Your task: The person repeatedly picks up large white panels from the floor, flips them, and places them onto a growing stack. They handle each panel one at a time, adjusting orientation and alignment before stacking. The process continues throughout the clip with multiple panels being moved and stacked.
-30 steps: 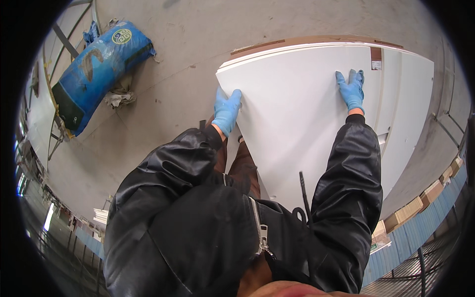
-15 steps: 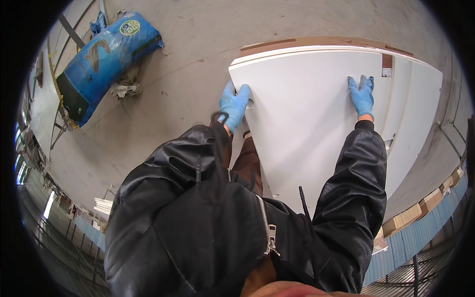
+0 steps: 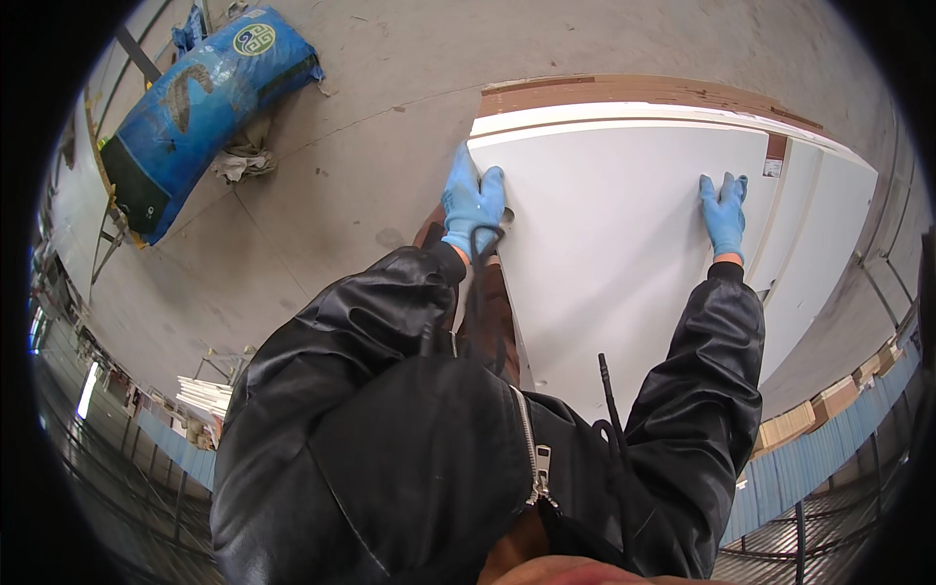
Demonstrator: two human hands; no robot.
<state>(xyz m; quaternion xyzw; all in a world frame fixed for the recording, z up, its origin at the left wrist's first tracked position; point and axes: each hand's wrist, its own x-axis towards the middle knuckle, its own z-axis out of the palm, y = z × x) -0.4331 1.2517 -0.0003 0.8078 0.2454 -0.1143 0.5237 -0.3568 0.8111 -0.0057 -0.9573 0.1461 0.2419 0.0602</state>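
A large white panel [image 3: 604,244] lies on top of a stack of white boards in front of me. My left hand [image 3: 472,207], in a blue glove, grips the panel's left edge near its far corner. The thumb rests on the upper face, while the fingers run along the side and are partly hidden. On the panel's right part, my right hand [image 3: 723,216], also gloved in blue, lies flat with its fingers spread. Beyond it, a small white label [image 3: 772,168] sits on a brown patch beside the panel's far right corner.
Brown boards [image 3: 643,90] show along the stack's far side. More white boards [image 3: 829,214] extend to the right. A filled blue bag [image 3: 210,93] lies at the far left above the grey concrete floor [image 3: 380,58]. Blue sheeting [image 3: 809,478] with cartons along it runs at the lower right.
The top panel has shifted slightly toward me with both hands on it. More of the white board edges and brown boards shows beyond its far edge.
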